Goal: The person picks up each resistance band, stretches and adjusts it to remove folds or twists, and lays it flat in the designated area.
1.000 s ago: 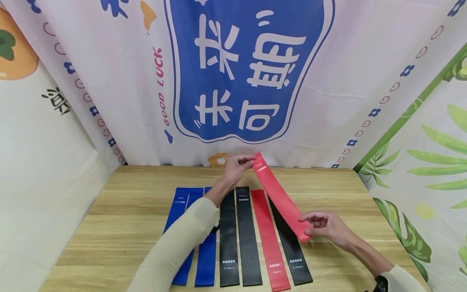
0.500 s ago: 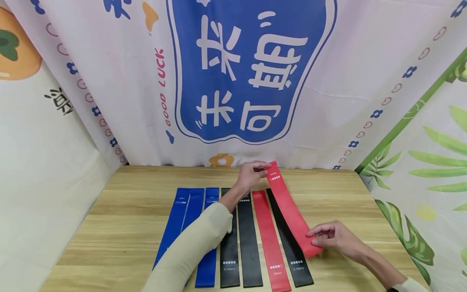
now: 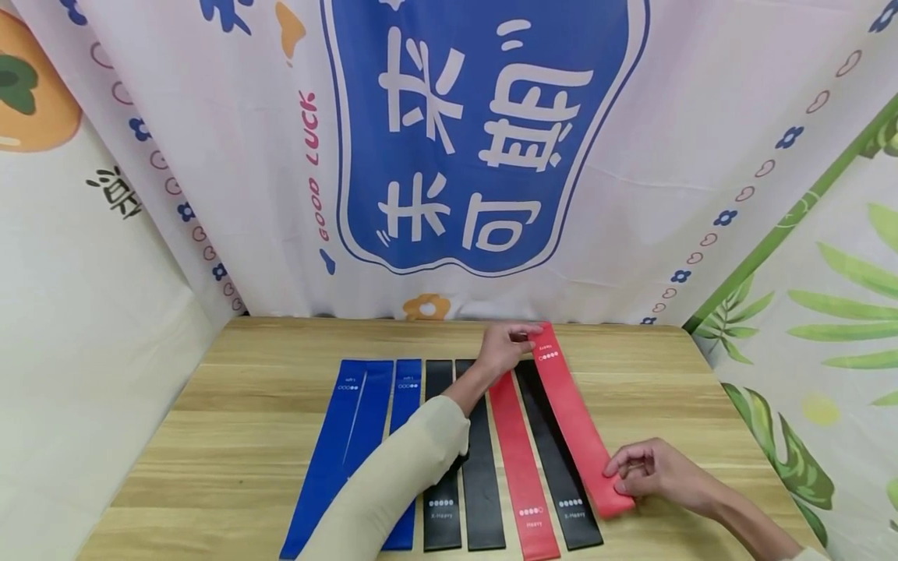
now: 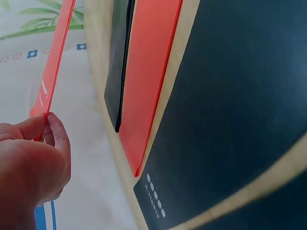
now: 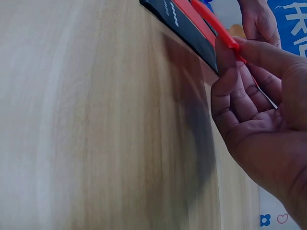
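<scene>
A red resistance band marked Heavy is stretched out flat between both hands. My left hand pinches its far end near the back of the table, and my right hand pinches the near end. In the left wrist view the band's held end stands above the tabletop, between thumb and fingers. The right wrist view has the near end raised too, with a shadow on the wood below. Left of the held band lie a black band marked X-Heavy and another red band.
Further left on the wooden table lie two more black bands, the left one marked X-Heavy, and several blue bands. The left forearm sleeve covers parts of them. A printed curtain hangs behind the table's back edge.
Both hands have moved right and toward the person, carrying the red band from above the black X-Heavy band to its right side. The band now hangs lower and nearly parallel to its neighbour.
</scene>
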`<state>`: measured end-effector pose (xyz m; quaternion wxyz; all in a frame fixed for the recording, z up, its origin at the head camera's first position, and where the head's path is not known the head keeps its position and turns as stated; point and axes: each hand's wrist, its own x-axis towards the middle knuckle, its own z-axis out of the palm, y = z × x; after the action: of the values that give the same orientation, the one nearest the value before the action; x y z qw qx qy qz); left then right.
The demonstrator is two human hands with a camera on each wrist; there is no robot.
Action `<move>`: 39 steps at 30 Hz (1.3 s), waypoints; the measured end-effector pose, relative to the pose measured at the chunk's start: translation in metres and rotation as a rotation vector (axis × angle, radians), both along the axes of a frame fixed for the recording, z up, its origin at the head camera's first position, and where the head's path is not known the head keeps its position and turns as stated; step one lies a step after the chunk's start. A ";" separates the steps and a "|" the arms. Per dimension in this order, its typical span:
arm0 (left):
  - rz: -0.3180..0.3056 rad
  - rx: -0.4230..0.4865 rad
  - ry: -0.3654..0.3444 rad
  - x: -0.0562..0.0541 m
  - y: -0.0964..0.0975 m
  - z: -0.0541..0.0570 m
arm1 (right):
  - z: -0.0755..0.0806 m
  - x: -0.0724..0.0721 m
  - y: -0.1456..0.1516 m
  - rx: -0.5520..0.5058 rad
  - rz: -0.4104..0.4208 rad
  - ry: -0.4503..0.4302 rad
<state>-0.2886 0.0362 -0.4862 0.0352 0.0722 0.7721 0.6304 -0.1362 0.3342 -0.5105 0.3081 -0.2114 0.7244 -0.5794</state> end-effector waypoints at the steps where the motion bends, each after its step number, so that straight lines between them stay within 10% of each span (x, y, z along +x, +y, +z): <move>1: -0.003 -0.009 0.000 0.001 0.002 -0.001 | -0.001 0.000 0.001 -0.007 0.009 -0.012; 39: -0.161 -0.167 -0.003 0.009 0.039 -0.031 | -0.009 0.012 0.011 0.021 0.063 -0.201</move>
<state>-0.2797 0.0757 -0.5169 0.0929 0.1299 0.8136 0.5591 -0.1239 0.3448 -0.5196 0.3993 -0.1715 0.6887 -0.5803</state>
